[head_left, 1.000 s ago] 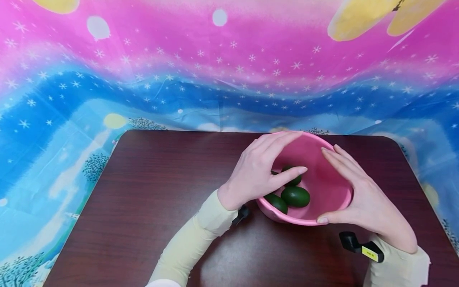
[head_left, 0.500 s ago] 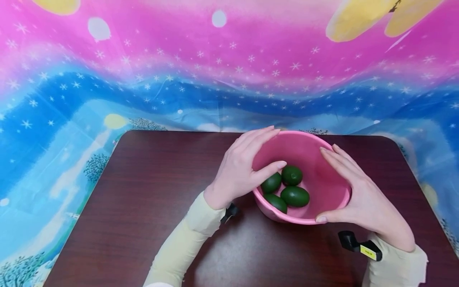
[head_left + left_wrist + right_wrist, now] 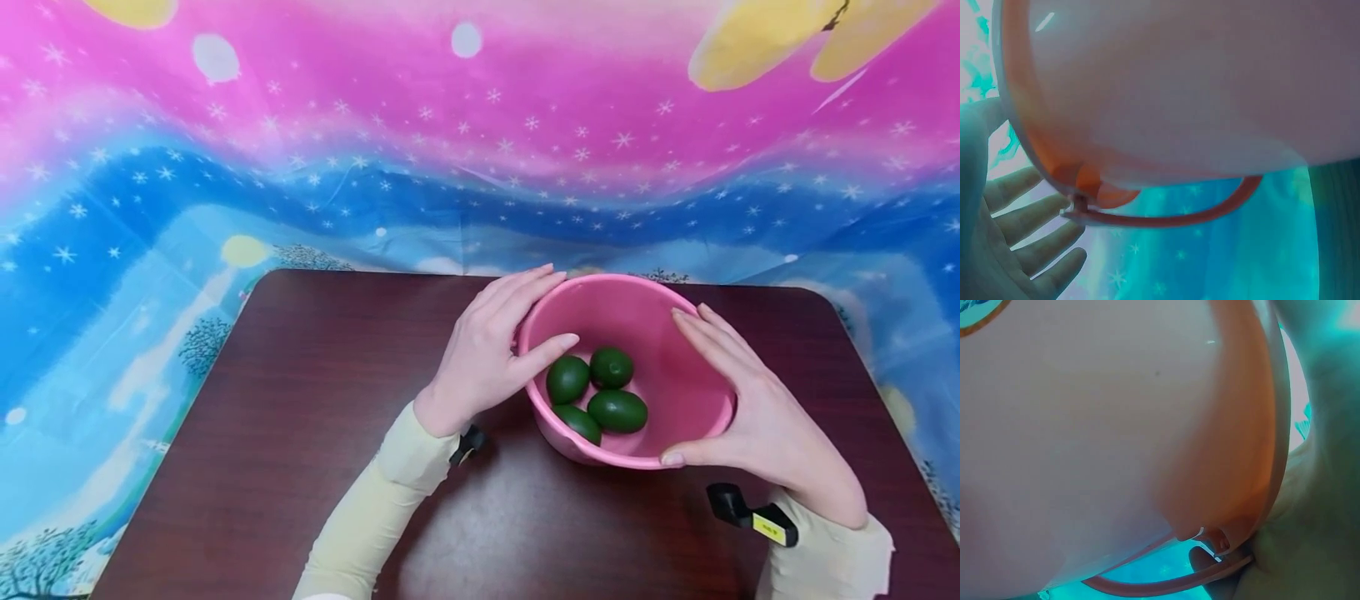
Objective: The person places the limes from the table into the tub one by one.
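A pink plastic bucket [image 3: 678, 367] stands right of the middle of the table in the head view. Several smooth dark green avocados [image 3: 618, 411] lie at its bottom, on the left side. My right hand [image 3: 765, 417] grips the bucket's right side, thumb over the near rim and fingers at the far right rim. At the left rim is my left hand [image 3: 480, 354], its thumb reaching over the edge. The left wrist view shows the left fingers [image 3: 1041, 215] spread and nearly straight beside the bucket's handle [image 3: 1172, 220]. The same handle hangs low in the right wrist view.
The dark brown wooden table [image 3: 315, 417] has rounded far corners. Behind it hangs a pink and blue cloth [image 3: 420, 167] printed with snowflakes. Both forearms wear pale sleeves with black wrist mounts [image 3: 753, 515].
My left hand has drawn left from over the bucket to its left rim, uncovering the avocados. The right hand and the bucket have hardly moved.
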A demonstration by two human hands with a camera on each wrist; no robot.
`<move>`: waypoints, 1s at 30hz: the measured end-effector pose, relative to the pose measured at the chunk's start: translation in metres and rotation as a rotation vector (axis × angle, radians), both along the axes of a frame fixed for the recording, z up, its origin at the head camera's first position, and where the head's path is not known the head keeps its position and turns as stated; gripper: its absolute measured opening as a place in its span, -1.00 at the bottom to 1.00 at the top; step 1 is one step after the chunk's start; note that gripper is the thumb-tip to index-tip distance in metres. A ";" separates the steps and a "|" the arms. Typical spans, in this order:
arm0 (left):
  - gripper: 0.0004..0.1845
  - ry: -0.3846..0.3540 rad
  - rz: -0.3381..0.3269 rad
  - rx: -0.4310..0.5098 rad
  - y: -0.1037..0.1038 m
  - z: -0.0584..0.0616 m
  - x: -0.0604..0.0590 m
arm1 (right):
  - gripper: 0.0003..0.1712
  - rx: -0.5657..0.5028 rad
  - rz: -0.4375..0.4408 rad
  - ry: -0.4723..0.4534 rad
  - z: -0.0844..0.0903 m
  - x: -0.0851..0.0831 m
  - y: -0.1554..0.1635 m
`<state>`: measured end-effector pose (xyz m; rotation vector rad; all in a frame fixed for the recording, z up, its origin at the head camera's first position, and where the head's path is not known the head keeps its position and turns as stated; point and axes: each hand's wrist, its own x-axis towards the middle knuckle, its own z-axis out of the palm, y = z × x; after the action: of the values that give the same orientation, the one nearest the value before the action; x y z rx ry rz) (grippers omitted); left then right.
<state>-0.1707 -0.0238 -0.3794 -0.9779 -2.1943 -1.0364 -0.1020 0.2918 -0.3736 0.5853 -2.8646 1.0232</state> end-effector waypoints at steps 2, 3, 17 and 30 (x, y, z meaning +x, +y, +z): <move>-0.27 0.000 0.009 -0.012 -0.002 -0.001 -0.001 | 0.55 -0.002 -0.003 0.003 -0.001 0.000 0.000; -0.27 0.000 0.015 -0.016 -0.002 -0.001 -0.001 | 0.55 0.008 -0.008 0.007 -0.001 0.000 0.001; -0.27 -0.021 0.038 -0.006 -0.007 -0.002 -0.001 | 0.56 0.001 0.008 0.032 -0.001 0.000 -0.002; -0.30 -0.019 0.078 0.024 -0.019 -0.006 -0.005 | 0.57 -0.053 0.008 0.025 0.002 0.002 -0.009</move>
<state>-0.1754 -0.0430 -0.3850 -0.8687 -2.2118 -1.0369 -0.0999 0.2827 -0.3715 0.6020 -2.8064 1.0821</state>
